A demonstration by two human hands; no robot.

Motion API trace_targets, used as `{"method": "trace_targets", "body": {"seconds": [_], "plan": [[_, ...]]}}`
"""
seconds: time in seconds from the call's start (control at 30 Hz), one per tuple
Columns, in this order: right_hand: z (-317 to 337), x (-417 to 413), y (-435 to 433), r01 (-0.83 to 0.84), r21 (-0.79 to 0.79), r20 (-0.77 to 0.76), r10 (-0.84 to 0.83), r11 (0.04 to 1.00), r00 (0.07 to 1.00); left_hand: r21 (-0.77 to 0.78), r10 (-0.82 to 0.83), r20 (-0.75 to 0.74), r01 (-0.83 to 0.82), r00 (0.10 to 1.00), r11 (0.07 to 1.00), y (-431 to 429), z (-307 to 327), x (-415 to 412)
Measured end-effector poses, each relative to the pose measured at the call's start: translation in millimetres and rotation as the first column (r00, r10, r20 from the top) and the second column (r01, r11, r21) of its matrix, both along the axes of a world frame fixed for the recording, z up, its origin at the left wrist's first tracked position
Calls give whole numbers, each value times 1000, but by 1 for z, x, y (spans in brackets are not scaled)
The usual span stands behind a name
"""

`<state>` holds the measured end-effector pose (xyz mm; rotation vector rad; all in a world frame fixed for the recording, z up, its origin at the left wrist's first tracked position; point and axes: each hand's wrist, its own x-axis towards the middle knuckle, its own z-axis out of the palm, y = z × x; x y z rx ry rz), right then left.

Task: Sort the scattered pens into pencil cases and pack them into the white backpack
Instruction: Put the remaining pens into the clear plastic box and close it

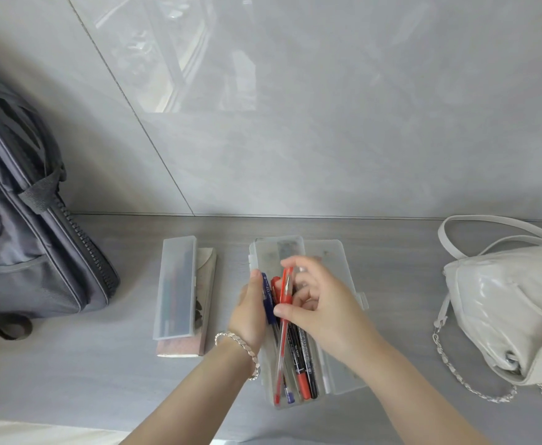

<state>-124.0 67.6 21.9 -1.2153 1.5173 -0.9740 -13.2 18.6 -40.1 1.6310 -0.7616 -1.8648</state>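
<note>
An open clear plastic pencil case (337, 374) lies in the middle of the grey table, its lid folded to the right. Several pens lie in its tray, among them a blue pen (269, 297) and a black marker (306, 354). My right hand (321, 303) pinches a red pen (285, 319) over the tray. My left hand (248, 311) rests against the case's left edge, fingers beside the blue pen. A second clear pencil case (175, 287), closed, lies to the left on top of a flat pinkish case (207, 303). The white backpack (507, 309) sits at the right.
A dark grey bag (29, 226) stands at the far left against the grey tiled wall (295, 107). The white backpack's chain strap (455, 370) trails over the table toward the front. A bracelet (240, 345) circles my left wrist.
</note>
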Motion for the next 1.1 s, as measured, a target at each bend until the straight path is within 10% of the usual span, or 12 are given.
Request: {"method": "trace_targets", "body": {"seconds": [0.17,0.5,1.1], "plan": [[-8,-8,-9,-133,36,7,133,990,991,-71,-94,28,96,995,993,6,8,0],[-18,-12,-14,-352,-116,-493,254,929,832,-173,-161,25,163,987,971,8,15,3],[-25,-5,-8,-198,-121,-425,130,973,896,-158,-242,135,262,961,952,15,25,5]]}}
